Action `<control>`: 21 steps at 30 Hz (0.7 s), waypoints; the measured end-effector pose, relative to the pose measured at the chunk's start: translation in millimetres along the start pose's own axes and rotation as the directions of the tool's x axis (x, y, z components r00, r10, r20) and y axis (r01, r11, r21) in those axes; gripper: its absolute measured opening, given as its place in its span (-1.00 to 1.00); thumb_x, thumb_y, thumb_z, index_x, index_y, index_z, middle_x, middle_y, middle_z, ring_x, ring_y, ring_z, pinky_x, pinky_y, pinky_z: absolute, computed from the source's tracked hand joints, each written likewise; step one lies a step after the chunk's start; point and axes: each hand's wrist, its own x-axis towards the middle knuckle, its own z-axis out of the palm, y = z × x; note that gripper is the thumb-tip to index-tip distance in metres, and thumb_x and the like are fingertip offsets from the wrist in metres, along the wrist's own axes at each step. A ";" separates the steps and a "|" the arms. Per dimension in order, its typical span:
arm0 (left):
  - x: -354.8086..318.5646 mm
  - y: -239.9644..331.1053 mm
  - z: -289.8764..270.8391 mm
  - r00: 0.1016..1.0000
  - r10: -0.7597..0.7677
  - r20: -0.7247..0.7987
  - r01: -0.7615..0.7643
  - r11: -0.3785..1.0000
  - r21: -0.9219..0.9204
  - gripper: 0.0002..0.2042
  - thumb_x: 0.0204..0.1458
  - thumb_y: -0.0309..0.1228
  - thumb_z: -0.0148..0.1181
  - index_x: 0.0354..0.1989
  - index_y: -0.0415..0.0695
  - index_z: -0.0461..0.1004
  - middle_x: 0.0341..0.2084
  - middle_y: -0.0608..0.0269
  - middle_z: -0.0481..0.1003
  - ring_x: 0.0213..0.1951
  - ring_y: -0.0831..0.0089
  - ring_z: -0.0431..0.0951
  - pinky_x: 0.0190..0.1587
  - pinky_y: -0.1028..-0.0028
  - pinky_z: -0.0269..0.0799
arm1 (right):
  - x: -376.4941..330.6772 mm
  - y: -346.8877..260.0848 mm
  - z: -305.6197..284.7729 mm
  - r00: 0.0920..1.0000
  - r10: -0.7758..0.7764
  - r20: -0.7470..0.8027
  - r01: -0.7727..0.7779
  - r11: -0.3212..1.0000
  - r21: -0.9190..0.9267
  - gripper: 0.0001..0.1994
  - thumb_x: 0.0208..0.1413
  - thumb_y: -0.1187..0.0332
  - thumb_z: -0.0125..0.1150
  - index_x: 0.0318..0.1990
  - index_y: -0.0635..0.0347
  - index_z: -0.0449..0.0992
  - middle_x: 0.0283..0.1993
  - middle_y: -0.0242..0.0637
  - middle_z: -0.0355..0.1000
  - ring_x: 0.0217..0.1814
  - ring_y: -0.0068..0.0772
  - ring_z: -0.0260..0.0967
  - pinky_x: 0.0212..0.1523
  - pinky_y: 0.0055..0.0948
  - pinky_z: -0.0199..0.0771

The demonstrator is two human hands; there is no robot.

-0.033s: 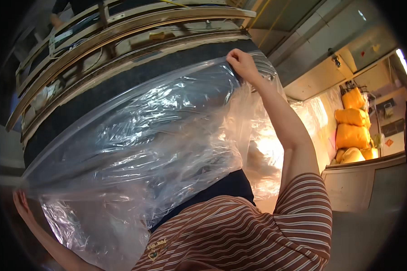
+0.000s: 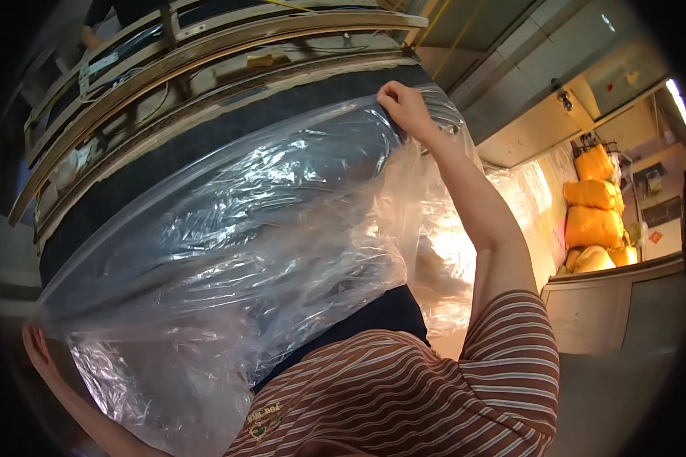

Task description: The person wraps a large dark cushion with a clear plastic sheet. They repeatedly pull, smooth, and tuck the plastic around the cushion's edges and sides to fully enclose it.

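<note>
A wide clear plastic sheet [image 2: 282,198] stretches between my two hands and drapes down in front of my body. My right hand [image 2: 406,110] pinches its upper edge at the right, arm reaching forward. At the far left, my left hand [image 2: 36,343] has its fingers closed on the sheet's other corner, near the dim rim of the picture. Beneath the plastic's far edge lies a dark flat surface [image 2: 152,156], partly seen through the film. Whether the plastic is a single sheet or a large bag I cannot tell.
Beyond the dark surface runs a long wooden rail [image 2: 229,47] with cables behind it. Another person's hand [image 2: 91,36] shows at the upper left. Stacked orange bundles [image 2: 593,206] stand at the right, beside a pale cabinet [image 2: 587,312].
Hardly anything differs. My right hand has shifted very slightly left with the plastic edge still in it; the left hand holds its place.
</note>
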 end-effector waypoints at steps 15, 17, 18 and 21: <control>-48.0 32.3 -15.1 0.979 -0.051 -0.200 0.042 0.998 -0.049 -0.49 0.21 -0.21 0.07 0.25 -0.25 0.22 0.22 0.15 0.28 0.27 0.37 0.23 0.33 0.41 0.13 | -44.0 -5.8 -23.0 0.963 -0.262 -0.059 0.258 0.964 -0.063 -0.88 -0.05 0.39 0.24 -0.33 0.19 0.53 -0.25 -0.21 0.47 -0.12 -0.12 0.39 -0.10 -0.24 0.36; -50.7 52.6 -28.3 0.981 0.019 -0.194 -0.021 1.000 -0.010 -0.50 0.20 -0.21 0.09 0.22 -0.26 0.27 0.19 0.16 0.32 0.24 0.37 0.27 0.30 0.40 0.18 | -45.5 -9.5 -13.9 0.954 -0.270 -0.129 0.268 0.963 -0.029 -0.88 -0.04 0.39 0.24 -0.33 0.19 0.53 -0.23 -0.21 0.48 -0.11 -0.10 0.38 -0.08 -0.22 0.35; -52.2 50.6 -24.4 0.982 0.036 -0.186 -0.037 0.999 -0.002 -0.50 0.19 -0.20 0.10 0.21 -0.26 0.29 0.17 0.17 0.34 0.22 0.36 0.29 0.29 0.40 0.20 | -47.3 -9.2 -13.2 0.950 -0.272 -0.153 0.270 0.962 -0.036 -0.88 -0.04 0.38 0.24 -0.34 0.19 0.53 -0.23 -0.21 0.48 -0.10 -0.09 0.38 -0.09 -0.23 0.35; -52.7 41.8 -8.7 0.972 0.011 -0.233 -0.019 0.999 -0.034 -0.52 0.18 -0.19 0.12 0.19 -0.21 0.33 0.15 0.23 0.37 0.19 0.41 0.32 0.24 0.43 0.22 | -46.0 -7.3 -10.8 0.951 -0.236 -0.202 0.236 0.972 -0.025 -0.88 -0.02 0.36 0.23 -0.34 0.18 0.53 -0.22 -0.21 0.49 -0.07 -0.08 0.38 -0.10 -0.24 0.36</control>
